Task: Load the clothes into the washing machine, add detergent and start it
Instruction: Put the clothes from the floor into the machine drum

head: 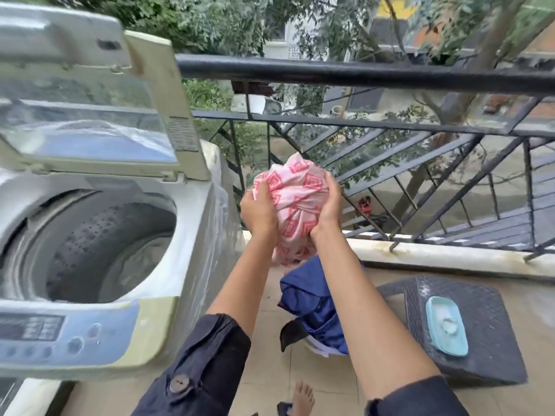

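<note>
Bunching pink-and-white cloth (292,202) between left hand (259,210) and right hand (327,207), both gripping it

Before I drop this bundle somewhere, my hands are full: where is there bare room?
The drum of the washing machine lies open and looks empty. The dark stool is bare around the blue soap dish. The floor between machine and stool is crowded by the blue clothes.

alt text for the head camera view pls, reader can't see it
Left hand and right hand hold a bunched pink-and-white cloth beside an open top-loading washing machine. Blue clothes lie below; a dark stool carries a teal dish.
</note>
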Demonstrator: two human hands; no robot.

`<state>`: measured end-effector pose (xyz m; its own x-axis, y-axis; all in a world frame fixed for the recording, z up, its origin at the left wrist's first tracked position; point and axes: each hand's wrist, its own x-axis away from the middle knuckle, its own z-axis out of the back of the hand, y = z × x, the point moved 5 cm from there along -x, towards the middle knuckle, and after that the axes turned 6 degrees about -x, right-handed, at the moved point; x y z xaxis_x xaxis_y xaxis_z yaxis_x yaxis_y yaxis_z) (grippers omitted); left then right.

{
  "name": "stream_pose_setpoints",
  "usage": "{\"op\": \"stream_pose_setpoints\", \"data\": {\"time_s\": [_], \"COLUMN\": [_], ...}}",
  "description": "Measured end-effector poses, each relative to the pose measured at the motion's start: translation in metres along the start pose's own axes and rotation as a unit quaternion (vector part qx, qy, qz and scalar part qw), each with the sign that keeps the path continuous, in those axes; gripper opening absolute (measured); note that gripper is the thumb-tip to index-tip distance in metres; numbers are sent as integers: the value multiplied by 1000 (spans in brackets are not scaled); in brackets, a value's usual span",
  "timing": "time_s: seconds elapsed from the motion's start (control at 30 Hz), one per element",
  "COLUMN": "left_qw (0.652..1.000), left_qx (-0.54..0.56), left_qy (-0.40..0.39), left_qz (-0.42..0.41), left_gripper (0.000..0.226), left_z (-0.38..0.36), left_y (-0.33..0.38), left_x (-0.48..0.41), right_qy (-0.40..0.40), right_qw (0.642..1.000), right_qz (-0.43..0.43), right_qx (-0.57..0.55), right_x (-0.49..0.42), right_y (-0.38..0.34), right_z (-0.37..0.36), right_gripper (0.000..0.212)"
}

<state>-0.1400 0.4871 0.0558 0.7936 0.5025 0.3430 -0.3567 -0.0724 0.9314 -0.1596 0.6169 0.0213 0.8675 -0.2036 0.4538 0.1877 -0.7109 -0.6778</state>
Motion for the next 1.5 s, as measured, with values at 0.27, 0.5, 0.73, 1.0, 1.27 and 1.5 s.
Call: {"op": "stream_pose_setpoints", "data": {"time_s": [0.27,0.5,0.73,1.0,1.27,1.5], "left_qw": [998,992,986,990,984,988], "left_qx": [32,59,25,-60,-30,-34], "left_qy": [53,109,162,105,48,108], "left_qz": [-20,-31,-21,74,170,109], "left_gripper": [37,28,34,47,67,37], "left_z": [116,237,322,364,364,359], "left_y": [44,71,59,9,-35,-25], "left_x": [-61,-122,-175,-210,-228,-219], "right_qy": [-85,-147,-138,-83,-45,-60], "right_qw": [996,987,981,951,912,901], "right_qz": [-21,-64,-100,-115,-149,-164], "right_qx": [-14,11,95,275,380,398], "right_x": [31,63,77,54,53,65], "right_y": [64,153,228,287,306,303], "right_z": [-133,-245,-293,-289,-268,-256], "right_gripper": [40,63,43,42,42,18]}}
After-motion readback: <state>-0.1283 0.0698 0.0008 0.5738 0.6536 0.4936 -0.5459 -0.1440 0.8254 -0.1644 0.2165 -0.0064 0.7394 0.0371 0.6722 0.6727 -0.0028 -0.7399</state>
